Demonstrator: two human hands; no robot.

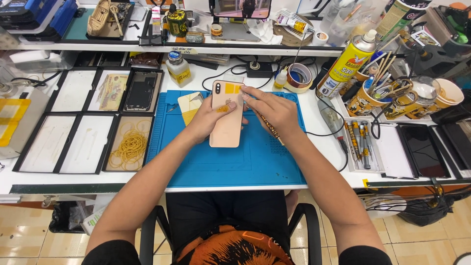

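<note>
Both hands, left (208, 118) and right (272, 109), hold the gold phone (226, 115) between them.

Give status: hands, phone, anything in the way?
Left hand steadying gold phone, back up, on blue mat. Right hand at phone's top edge, holding thin tool. Yellow-backed panel beside phone, nothing blocking.

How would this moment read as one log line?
left hand: holds gold phone | right hand: on phone top, holding screwdriver | under: blue mat

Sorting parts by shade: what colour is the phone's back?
Gold, a pinkish tone, on the phone; the head view shows it best.
</note>
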